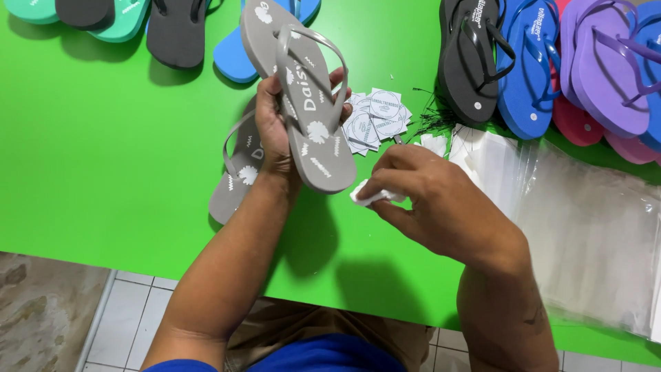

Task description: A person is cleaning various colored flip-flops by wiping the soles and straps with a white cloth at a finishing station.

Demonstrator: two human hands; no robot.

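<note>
Here, above a green worktop [124, 172], the left hand [275, 131] grips a grey flip-flop [303, 96] raised over its mate [234, 179], while the right hand [434, 200] pinches a small white slip [365, 196] beside round paper tags [375, 117].

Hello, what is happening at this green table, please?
A person holds a grey flip-flop up in the left hand, sole side toward the camera. The right hand pinches a small white piece beside its heel. A second grey flip-flop lies on the green table under the left hand. Behind the hands are round white tags, thin black ties and clear bags. More flip-flops in black, blue, purple and pink lie along the far edge.
</note>
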